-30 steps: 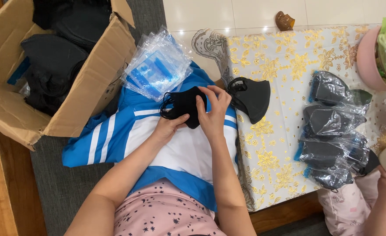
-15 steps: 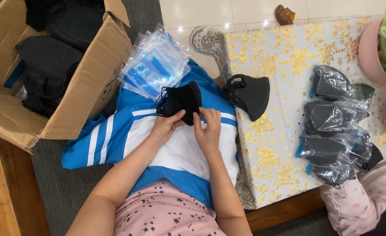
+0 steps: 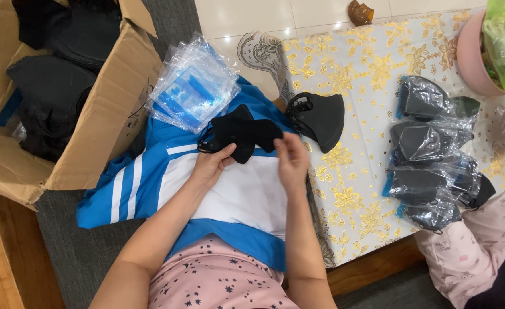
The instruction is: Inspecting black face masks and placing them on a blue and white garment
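Pink star-print fabric (image 3: 218, 283) covers my lap at the bottom edge, soft and wrinkled. Over it lies a blue-and-white striped cloth (image 3: 149, 183), smooth, draped across my knees.

Left hand (image 3: 209, 166): fingers curled, thumb on top, pinching the lower edge of the black mask (image 3: 242, 133). Right hand (image 3: 291, 160): fingers loosely bent and partly spread, fingertips at the mask's right end; whether they actually grip it I cannot tell. Mask is matte black fabric, folded, angular, resting on the striped cloth just above both hands. Its ear loops are hard to make out against the dark body.

Just beyond, clear plastic sleeves (image 3: 192, 86) with blue print sit in a glossy, crinkled stack, touching the box side. To the right, a second black mask (image 3: 318, 119), cup-shaped, lies on the table edge.

Table (image 3: 367, 68) wears a white cloth with gold flower print and a lace border. Bagged black masks (image 3: 430, 151) are piled on it, plastic shiny and creased; how many, unclear.

Left: cardboard box (image 3: 101, 134), flaps open, filled with dark bundles I cannot separate. Far right: pink bowl (image 3: 472, 54) with green plastic, cut off by the frame. Another person's pink sleeve (image 3: 475, 246) shows at the lower right, mostly cropped.
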